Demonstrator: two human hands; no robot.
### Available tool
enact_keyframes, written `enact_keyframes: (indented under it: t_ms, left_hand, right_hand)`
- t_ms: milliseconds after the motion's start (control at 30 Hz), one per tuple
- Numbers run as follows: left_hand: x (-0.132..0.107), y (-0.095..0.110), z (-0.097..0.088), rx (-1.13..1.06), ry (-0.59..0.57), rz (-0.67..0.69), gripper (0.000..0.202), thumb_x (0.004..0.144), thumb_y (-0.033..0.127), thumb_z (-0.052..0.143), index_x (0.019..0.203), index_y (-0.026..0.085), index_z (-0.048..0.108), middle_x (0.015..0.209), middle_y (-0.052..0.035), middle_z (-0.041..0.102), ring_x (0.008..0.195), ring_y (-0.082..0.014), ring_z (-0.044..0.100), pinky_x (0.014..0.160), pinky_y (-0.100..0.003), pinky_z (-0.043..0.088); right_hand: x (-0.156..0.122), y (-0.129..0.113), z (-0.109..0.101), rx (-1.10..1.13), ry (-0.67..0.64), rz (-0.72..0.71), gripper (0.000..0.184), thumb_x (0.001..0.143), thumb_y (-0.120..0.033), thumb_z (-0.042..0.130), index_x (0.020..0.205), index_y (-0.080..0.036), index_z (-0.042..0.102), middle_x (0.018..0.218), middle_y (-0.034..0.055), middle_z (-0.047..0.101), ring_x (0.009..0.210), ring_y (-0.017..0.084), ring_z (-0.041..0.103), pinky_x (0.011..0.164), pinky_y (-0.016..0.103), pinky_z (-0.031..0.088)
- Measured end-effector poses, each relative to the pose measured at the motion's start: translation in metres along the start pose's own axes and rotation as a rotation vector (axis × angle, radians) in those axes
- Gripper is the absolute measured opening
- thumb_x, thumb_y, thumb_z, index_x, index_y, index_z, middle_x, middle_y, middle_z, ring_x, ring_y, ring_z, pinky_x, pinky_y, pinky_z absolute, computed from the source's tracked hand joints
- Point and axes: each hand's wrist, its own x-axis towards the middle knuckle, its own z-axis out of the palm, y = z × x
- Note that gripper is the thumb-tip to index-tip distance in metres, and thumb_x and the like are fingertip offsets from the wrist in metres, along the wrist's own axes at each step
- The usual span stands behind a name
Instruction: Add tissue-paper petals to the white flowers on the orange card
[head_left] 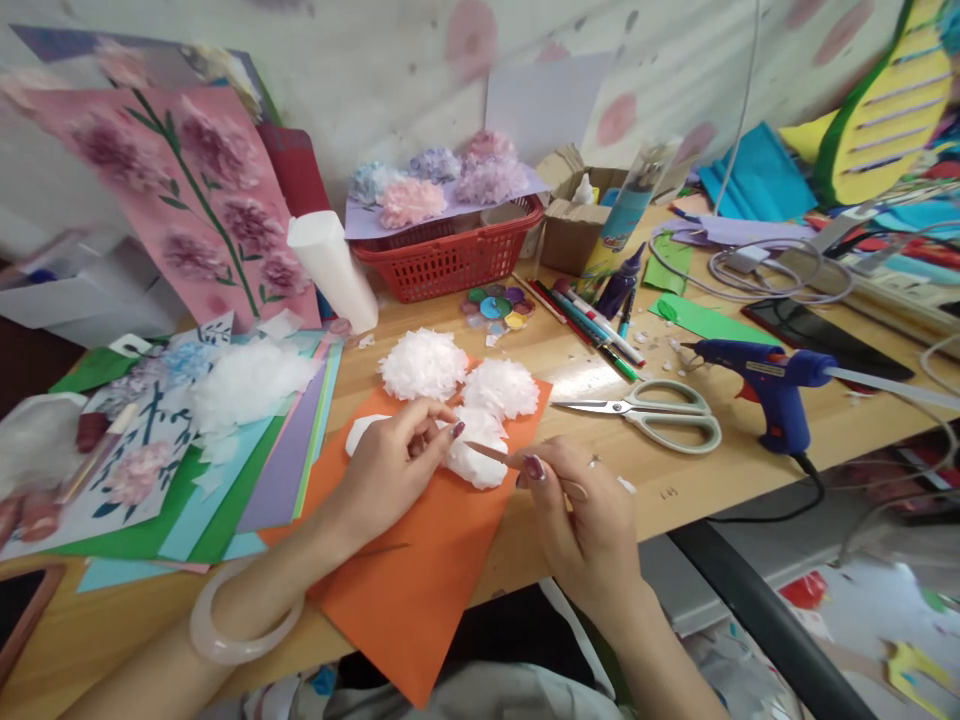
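Note:
My right hand [585,520] grips a thin flat wooden stick [491,452], which points left across a white tissue paper flower [474,465]. My left hand [397,470] is closed in a pinch at that flower's left side, by the stick's far end. What its fingers hold is hidden. Two more fluffy white flowers, one at the left [422,364] and one at the right [501,388], sit just beyond on an orange sheet of paper [420,590]. A flat white piece [361,434] shows behind my left hand.
Scissors [667,412] and a blue glue gun [772,375] lie to the right. Pens [592,325] and a red basket [450,262] stand behind. Left are colored papers [277,470], cotton-like white stuffing [244,385] and a pink flower picture [202,200].

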Motion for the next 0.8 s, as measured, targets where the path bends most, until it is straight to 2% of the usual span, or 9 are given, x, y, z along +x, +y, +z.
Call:
enact_keyframes:
  t_ms: [100,167,233,300,433,567,700,800]
  left_hand:
    - [-0.017,-0.006,-0.006,0.112,0.06,0.15,0.012,0.097,0.028,0.056,0.097,0.021,0.065,0.057,0.0081,0.056,0.047,-0.0105,0.052,0.049,-0.022,0.041]
    - [-0.031,-0.012,-0.009,0.241,0.062,0.348,0.014,0.097,0.024,0.057,0.1,0.019,0.07,0.056,0.0073,0.058,0.045,-0.0102,0.054,0.05,-0.023,0.042]
    - [-0.042,-0.018,-0.01,0.381,0.013,0.547,0.021,0.1,0.023,0.055,0.103,0.017,0.074,0.055,0.0049,0.061,0.045,-0.0122,0.057,0.048,-0.027,0.041]
    - [-0.048,-0.023,-0.01,0.482,-0.046,0.656,0.03,0.104,0.027,0.049,0.102,0.015,0.077,0.054,0.0018,0.064,0.045,-0.0151,0.06,0.045,-0.031,0.037]
    - [-0.049,-0.031,-0.008,0.503,-0.128,0.682,0.042,0.108,0.031,0.04,0.101,0.016,0.078,0.059,-0.0008,0.069,0.048,-0.0176,0.064,0.044,-0.035,0.038]
    - [-0.046,-0.034,-0.007,0.475,-0.131,0.682,0.043,0.108,0.029,0.039,0.101,0.015,0.079,0.054,0.0013,0.064,0.048,-0.0167,0.064,0.045,-0.035,0.038]
    - [-0.047,-0.035,-0.007,0.47,-0.114,0.671,0.044,0.109,0.03,0.038,0.1,0.016,0.079,0.053,0.0017,0.062,0.048,-0.0164,0.063,0.045,-0.035,0.037]
    - [-0.047,-0.036,-0.007,0.455,-0.113,0.671,0.044,0.109,0.029,0.039,0.097,0.016,0.08,0.053,0.0019,0.061,0.048,-0.0162,0.062,0.045,-0.035,0.035]
  right_hand:
    - [0.01,-0.003,0.001,-0.033,-0.045,-0.024,0.025,0.105,-0.021,0.043,0.088,-0.021,0.062,0.072,0.0022,0.065,0.067,0.017,0.062,0.061,0.028,0.045]
    - [0.018,-0.006,0.003,-0.045,-0.087,-0.032,0.026,0.105,-0.022,0.042,0.086,-0.02,0.059,0.073,0.0022,0.064,0.067,0.016,0.061,0.062,0.028,0.044]
    - [0.025,-0.01,0.007,-0.061,-0.142,-0.018,0.028,0.106,-0.023,0.04,0.085,-0.02,0.059,0.072,0.0018,0.062,0.064,0.016,0.059,0.062,0.028,0.042]
    - [0.032,-0.014,0.011,-0.081,-0.191,0.004,0.03,0.106,-0.024,0.039,0.084,-0.019,0.058,0.072,0.002,0.061,0.063,0.016,0.058,0.062,0.028,0.042]
    - [0.042,-0.016,0.019,-0.107,-0.214,0.047,0.033,0.107,-0.025,0.038,0.079,-0.02,0.056,0.071,0.0015,0.059,0.063,0.015,0.057,0.062,0.028,0.039]
    - [0.047,-0.012,0.017,-0.066,-0.163,0.125,0.037,0.106,-0.027,0.042,0.074,-0.02,0.059,0.061,-0.0021,0.057,0.055,0.011,0.054,0.055,0.025,0.036]
    - [0.045,-0.012,0.011,-0.018,-0.011,0.226,0.042,0.106,-0.034,0.044,0.072,-0.02,0.065,0.058,-0.0027,0.058,0.054,0.011,0.056,0.053,0.024,0.038]
    - [0.042,-0.015,0.005,0.039,0.132,0.217,0.044,0.106,-0.034,0.047,0.068,-0.021,0.066,0.055,-0.0033,0.057,0.052,0.01,0.053,0.053,0.024,0.039]
